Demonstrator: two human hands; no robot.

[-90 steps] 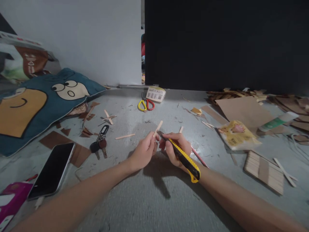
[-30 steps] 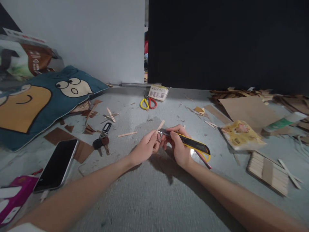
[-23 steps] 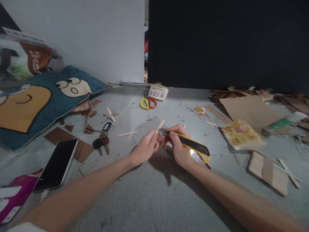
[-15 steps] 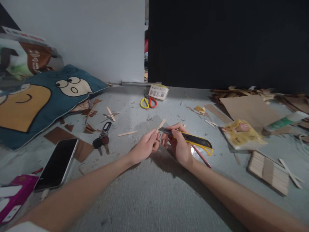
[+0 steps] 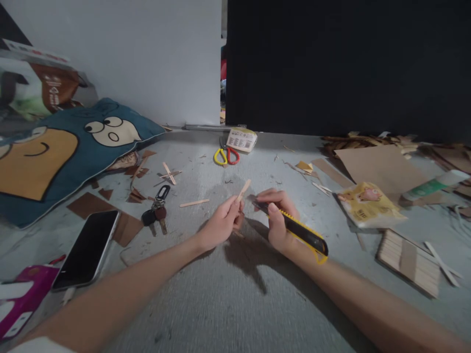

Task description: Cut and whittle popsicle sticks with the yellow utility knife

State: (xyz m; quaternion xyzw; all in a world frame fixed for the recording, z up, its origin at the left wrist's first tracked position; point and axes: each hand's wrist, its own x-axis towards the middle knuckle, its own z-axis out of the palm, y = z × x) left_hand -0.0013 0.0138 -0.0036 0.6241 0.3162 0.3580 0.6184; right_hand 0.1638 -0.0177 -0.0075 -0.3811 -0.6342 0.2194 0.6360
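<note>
Two sets of fingers are closed near the centre of the frame: those of your left hand (image 5: 222,221) pinch a thin wooden stick (image 5: 243,188), its free end slanting up and to the right, and those of your right hand (image 5: 282,239) grip a yellow-and-black utility knife (image 5: 307,234). The knife's front end points toward the stick but stands just apart from it; how much blade is out, you can't tell. The step in hand looks like cutting or shaving that stick. The next move seems to call for a firm left pinch, the edge set on the wood, and your left fingertips out of its path. Farther out, a loose stick (image 5: 194,203) lies left of centre, the scissors (image 5: 232,156) at upper centre, and a banded stick bundle (image 5: 393,252) at lower right.
</note>
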